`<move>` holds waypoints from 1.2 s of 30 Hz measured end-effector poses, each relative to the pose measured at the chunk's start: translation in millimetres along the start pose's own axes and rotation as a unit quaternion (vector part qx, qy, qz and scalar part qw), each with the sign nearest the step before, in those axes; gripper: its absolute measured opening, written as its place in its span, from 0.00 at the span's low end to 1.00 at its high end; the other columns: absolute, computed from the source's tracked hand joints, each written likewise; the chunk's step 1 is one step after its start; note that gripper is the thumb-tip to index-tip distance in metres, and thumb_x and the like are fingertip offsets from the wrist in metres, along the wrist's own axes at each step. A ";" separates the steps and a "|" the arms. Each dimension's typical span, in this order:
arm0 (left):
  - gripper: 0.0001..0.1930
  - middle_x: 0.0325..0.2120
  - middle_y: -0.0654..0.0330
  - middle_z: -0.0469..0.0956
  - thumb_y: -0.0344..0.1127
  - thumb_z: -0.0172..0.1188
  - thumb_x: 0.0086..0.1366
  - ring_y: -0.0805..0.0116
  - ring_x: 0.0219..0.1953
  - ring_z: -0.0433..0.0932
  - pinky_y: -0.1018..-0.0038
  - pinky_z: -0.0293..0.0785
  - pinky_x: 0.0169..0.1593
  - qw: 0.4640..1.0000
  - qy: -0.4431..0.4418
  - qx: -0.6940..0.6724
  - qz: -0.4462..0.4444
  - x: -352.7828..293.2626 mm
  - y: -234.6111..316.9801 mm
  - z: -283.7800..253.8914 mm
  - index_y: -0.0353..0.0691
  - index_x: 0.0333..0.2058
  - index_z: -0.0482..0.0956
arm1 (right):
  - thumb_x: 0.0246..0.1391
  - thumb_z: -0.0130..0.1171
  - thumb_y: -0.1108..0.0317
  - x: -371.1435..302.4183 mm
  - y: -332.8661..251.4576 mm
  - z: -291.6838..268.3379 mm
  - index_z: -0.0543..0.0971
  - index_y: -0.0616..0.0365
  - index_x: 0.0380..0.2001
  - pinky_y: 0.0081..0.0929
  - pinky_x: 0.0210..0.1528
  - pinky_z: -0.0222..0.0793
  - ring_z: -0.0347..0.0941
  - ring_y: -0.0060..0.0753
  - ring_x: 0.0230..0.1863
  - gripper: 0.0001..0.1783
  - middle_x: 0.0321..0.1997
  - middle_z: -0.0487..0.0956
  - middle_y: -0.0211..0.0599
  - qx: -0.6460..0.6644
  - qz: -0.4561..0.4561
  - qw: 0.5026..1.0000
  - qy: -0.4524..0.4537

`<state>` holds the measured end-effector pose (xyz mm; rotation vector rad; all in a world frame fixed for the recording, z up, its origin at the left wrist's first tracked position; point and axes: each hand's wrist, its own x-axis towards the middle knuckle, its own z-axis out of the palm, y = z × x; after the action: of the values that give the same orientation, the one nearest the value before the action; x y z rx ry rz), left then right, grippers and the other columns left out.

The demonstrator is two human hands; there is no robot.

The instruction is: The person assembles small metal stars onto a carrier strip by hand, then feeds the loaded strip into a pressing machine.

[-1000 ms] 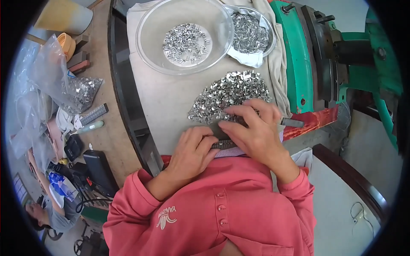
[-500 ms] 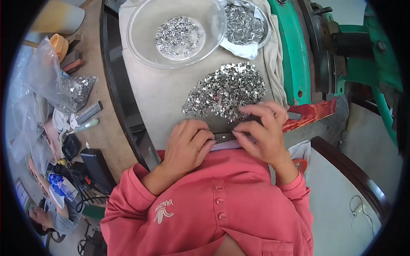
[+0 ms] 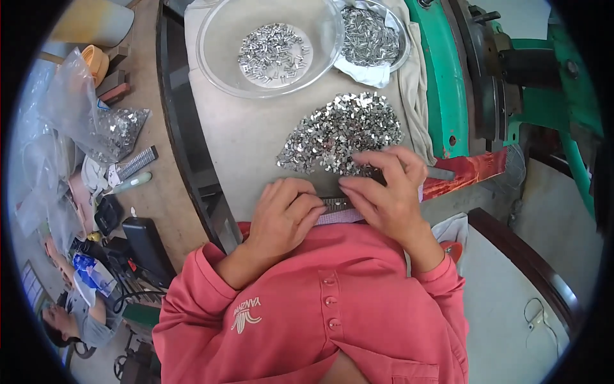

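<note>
A pile of small shiny metal pieces (image 3: 342,134) lies on the pale table in front of me. Close to my body is a narrow dark metal strip (image 3: 337,204) with a row of small bright bits along it. My left hand (image 3: 281,214) grips the strip's left end, thumb and forefinger pressed together. Over the strip's right end hovers my right hand (image 3: 391,192), its forefinger reaching the near edge of the pile and its thumb apart from it. No piece shows clearly between those fingers. The strip's right end is hidden behind that hand.
A clear plastic basin (image 3: 268,83) of small metal cylinders and a cloth-lined bowl (image 3: 368,38) of metal pins stand beyond the pile. A green machine (image 3: 444,83) is at right. The left bench holds a ridged strip (image 3: 137,163) and a bag of pieces (image 3: 118,134). Another person (image 3: 83,320) sits far left.
My right hand has moved slightly left and away from me, its thumb lifting off the strip toward the pile. My left hand stays on the strip. The view has shifted a little.
</note>
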<state>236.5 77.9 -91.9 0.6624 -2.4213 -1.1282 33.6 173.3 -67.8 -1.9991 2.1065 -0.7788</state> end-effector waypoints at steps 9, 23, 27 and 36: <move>0.12 0.37 0.55 0.75 0.23 0.71 0.52 0.55 0.39 0.77 0.66 0.74 0.41 0.996 0.038 -0.052 -0.061 -3.4 1.4 -15.8 0.37 0.34 0.79 | 0.39 0.72 0.64 34.3 -4.5 15.9 0.84 0.41 0.28 0.39 0.55 0.52 0.65 0.37 0.56 0.09 0.52 0.77 0.20 -0.013 -0.069 0.997 -0.028; 0.12 0.37 0.56 0.75 0.23 0.68 0.54 0.56 0.36 0.78 0.66 0.75 0.38 0.998 0.031 0.035 -0.046 23.0 -5.6 -19.9 0.37 0.38 0.81 | 0.44 0.64 0.64 16.1 -2.1 13.8 0.83 0.46 0.29 0.36 0.55 0.54 0.65 0.33 0.58 0.06 0.51 0.77 0.21 -0.041 -0.092 0.993 -0.056; 0.11 0.35 0.57 0.75 0.23 0.68 0.54 0.55 0.36 0.78 0.65 0.75 0.37 0.997 0.015 0.067 -0.027 26.4 -6.8 -19.3 0.37 0.36 0.81 | 0.36 0.75 0.60 19.7 -8.2 17.1 0.84 0.42 0.27 0.41 0.55 0.51 0.66 0.38 0.55 0.11 0.49 0.78 0.19 -0.016 -0.033 0.999 -0.038; 0.10 0.35 0.57 0.74 0.23 0.69 0.53 0.58 0.35 0.78 0.68 0.75 0.37 0.998 0.023 0.002 -0.053 9.3 -1.9 -24.5 0.37 0.35 0.81 | 0.36 0.73 0.66 16.4 -10.3 11.7 0.83 0.43 0.26 0.41 0.57 0.50 0.66 0.38 0.57 0.10 0.49 0.78 0.18 -0.012 0.009 0.999 -0.050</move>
<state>242.3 56.7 -77.3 0.8169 -2.3747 -1.1373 46.2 154.4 -69.1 -1.9841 2.0845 -0.6412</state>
